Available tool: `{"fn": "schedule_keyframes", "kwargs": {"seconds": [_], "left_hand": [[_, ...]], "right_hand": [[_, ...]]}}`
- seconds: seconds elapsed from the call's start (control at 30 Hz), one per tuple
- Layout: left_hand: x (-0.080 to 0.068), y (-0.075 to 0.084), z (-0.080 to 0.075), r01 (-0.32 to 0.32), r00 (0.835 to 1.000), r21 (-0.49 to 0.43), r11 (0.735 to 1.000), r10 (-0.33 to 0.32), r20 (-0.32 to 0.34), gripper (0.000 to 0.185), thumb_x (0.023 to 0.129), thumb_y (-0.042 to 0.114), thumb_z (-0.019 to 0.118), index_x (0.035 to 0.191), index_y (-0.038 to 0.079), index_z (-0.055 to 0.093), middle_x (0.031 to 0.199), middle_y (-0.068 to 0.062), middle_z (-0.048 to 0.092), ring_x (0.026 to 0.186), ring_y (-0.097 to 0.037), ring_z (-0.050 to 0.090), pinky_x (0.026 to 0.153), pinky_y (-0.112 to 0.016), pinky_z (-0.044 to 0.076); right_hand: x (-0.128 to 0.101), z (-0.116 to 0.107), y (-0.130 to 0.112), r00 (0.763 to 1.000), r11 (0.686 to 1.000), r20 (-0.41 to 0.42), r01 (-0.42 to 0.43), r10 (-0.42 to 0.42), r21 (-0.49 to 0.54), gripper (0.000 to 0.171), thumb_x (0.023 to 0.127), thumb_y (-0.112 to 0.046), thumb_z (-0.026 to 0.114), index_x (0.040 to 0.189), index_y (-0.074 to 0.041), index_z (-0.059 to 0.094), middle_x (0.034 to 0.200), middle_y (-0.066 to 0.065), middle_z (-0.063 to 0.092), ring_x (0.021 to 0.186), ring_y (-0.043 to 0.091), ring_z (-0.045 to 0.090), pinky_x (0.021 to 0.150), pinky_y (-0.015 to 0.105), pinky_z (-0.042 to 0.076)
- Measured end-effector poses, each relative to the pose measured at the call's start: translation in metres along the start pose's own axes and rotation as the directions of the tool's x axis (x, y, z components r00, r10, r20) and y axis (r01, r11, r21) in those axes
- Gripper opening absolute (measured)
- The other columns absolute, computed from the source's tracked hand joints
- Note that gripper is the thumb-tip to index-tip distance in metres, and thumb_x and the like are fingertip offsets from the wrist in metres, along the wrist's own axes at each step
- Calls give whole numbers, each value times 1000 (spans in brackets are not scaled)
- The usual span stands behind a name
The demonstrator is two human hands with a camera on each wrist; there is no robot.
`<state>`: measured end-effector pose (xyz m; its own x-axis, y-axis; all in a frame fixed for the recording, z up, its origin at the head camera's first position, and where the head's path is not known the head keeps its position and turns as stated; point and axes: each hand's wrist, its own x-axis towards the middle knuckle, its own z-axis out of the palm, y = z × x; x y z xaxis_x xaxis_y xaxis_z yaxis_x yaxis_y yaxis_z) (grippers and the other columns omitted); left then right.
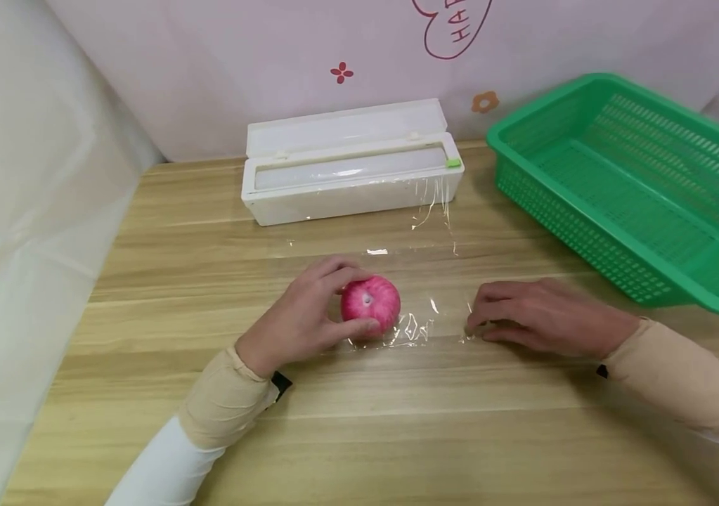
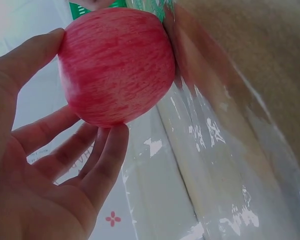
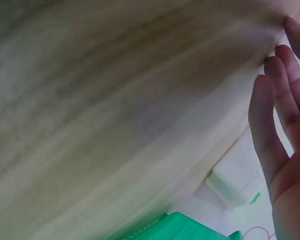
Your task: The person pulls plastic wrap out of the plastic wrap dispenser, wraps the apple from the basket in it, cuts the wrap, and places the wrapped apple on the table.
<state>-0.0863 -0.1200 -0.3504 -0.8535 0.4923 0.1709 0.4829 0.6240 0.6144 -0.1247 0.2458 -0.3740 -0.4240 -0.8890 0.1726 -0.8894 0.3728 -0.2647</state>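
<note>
A pink-red apple (image 1: 377,303) sits on a sheet of clear plastic film (image 1: 425,325) spread over the wooden table. My left hand (image 1: 308,313) holds the apple from its left side, thumb at the front and fingers behind. In the left wrist view, thumb and fingertips press the skin of the apple (image 2: 117,67), and shiny film (image 2: 210,135) lies beside it. Farther right, my right hand (image 1: 533,318) has its fingertips down at the film's right edge. The right wrist view shows the right hand (image 3: 290,115) with loosely bent fingers, the thumb apart from them.
Behind the apple stands a white film dispenser box (image 1: 359,200), lid raised, with a roll (image 1: 353,169) inside and a green tab (image 1: 453,163) at its right end. Wispy film strands hang over its front. A green plastic basket (image 1: 587,235) stands at the right.
</note>
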Motion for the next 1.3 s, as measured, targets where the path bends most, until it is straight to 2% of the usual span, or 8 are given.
{"fn": "schedule_keyframes", "kwargs": {"seconds": [0.17, 0.37, 0.6, 0.9, 1.07, 1.17, 1.2, 1.3], "left_hand": [[-1, 0, -2, -3, 1000, -3, 1000, 3, 1, 58, 83, 32, 92, 131, 7, 71, 137, -7, 63, 132, -26, 59, 108, -46, 57], [-1, 0, -2, -12, 1000, -10, 1000, 12, -7, 56, 83, 31, 92, 130, 8, 71, 134, -6, 64, 128, -24, 61, 106, -42, 58], [-1, 1, -2, 2, 1000, -13, 1000, -2, 1, 54, 84, 31, 92, 129, 9, 71, 134, -5, 64, 128, -23, 61, 105, -43, 58], [-1, -1, -2, -5, 1000, -14, 1000, 5, -3, 53, 83, 32, 92, 128, 11, 72, 132, -4, 65, 128, -23, 60, 105, -42, 58], [0, -2, -1, -2, 1000, -20, 1000, 2, 3, 52, 83, 32, 92, 127, 11, 72, 135, -5, 64, 130, -24, 59, 107, -43, 57], [0, -1, -2, 0, 1000, -22, 1000, 1, 7, 53, 83, 32, 92, 127, 11, 72, 135, -4, 64, 130, -23, 59, 106, -42, 57], [0, -1, -2, -2, 1000, -21, 1000, 2, 7, 53, 84, 33, 92, 127, 11, 72, 135, -4, 64, 130, -23, 59, 106, -42, 57], [0, 0, -2, -12, 1000, -11, 1000, 12, 4, 53, 84, 32, 92, 128, 11, 72, 135, -5, 64, 129, -23, 59, 106, -42, 57]], "right_hand": [[2, 2, 0, 999, 999, -30, 41, -41, -5, 31, 89, -18, 85, 105, -41, 72, 107, -25, 62, 96, -10, 60, 79, 13, 51], [3, 2, -1, 1000, 1000, -11, -19, 19, -18, 25, 93, -19, 81, 101, -40, 69, 104, -27, 59, 92, -11, 58, 77, 11, 50], [4, 0, -3, 1000, 999, 17, -21, 21, -38, 26, 89, -25, 86, 105, -39, 72, 105, -25, 62, 91, -8, 62, 77, 20, 57], [6, 5, -3, 999, 997, -19, 46, -47, -62, 27, 88, -16, 85, 100, -36, 71, 104, -23, 62, 93, -9, 60, 76, 15, 53], [7, 3, -3, 999, 996, -22, 24, -26, -85, 22, 90, -18, 83, 101, -34, 72, 107, -22, 62, 94, -8, 62, 76, 17, 56], [9, -4, -5, 998, 996, -53, 24, -28, -84, 11, 96, -24, 79, 101, -31, 74, 108, -20, 62, 91, -6, 63, 74, 19, 57], [10, -7, -5, 997, 996, -67, 32, -38, -88, 1, 100, -28, 74, 100, -29, 74, 108, -18, 62, 90, -4, 64, 72, 20, 57], [16, -17, -8, 990, 991, -116, 65, -79, -121, 28, 110, -41, 54, 97, -25, 73, 107, -14, 62, 89, -1, 63, 70, 23, 57]]}}
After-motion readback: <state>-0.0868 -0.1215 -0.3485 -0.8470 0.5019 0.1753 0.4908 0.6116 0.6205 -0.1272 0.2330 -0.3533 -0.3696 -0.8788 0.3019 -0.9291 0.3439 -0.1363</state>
